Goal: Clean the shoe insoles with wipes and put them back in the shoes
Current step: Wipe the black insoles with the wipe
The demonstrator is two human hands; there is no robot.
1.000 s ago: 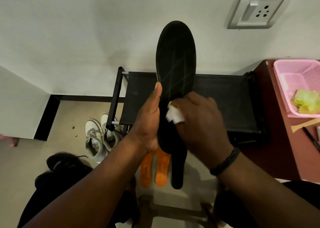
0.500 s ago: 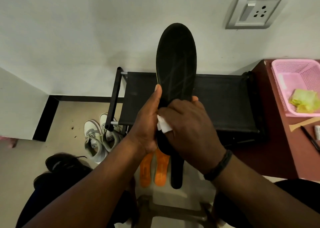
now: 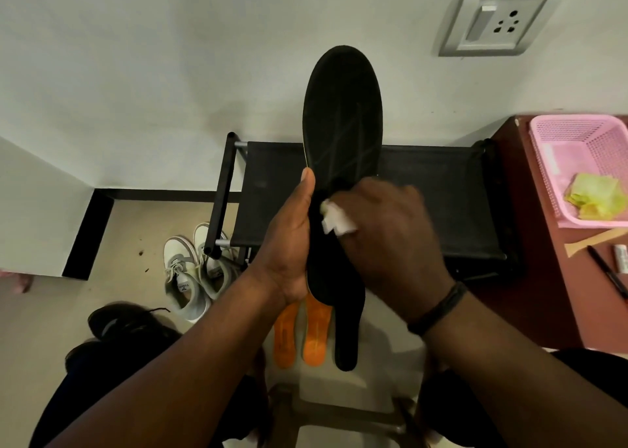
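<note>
Standing behind everything, a pale wall (image 3: 142,74) carries a grey switch-and-socket plate (image 3: 492,19) at upper right, and a beige floor (image 3: 136,230) meets it along a dark skirting. A black fabric shoe rack (image 3: 435,203) sits against the wall, and a reddish-brown counter (image 3: 540,277) runs down the right edge, bearing a pink basket (image 3: 557,148) with yellow-green crumpled material inside, plus a pen and a wooden stick beside it. A pair of white sneakers (image 3: 190,271) lies on the floor left of the rack, with a dark shoe (image 3: 125,325) nearer the camera. The black insole (image 3: 343,114) is held up in front of the rack, its long axis upright, the rounded toe pointing up toward the wall. Below it lie two orange insoles (image 3: 306,339) and another black insole (image 3: 348,339), lengthwise side by side. The left hand (image 3: 289,250) grips the raised insole's left edge, thumb up along it. The right hand (image 3: 390,237) has its fingers curled around a white wipe (image 3: 336,221), pressing it on the insole's middle.
</note>
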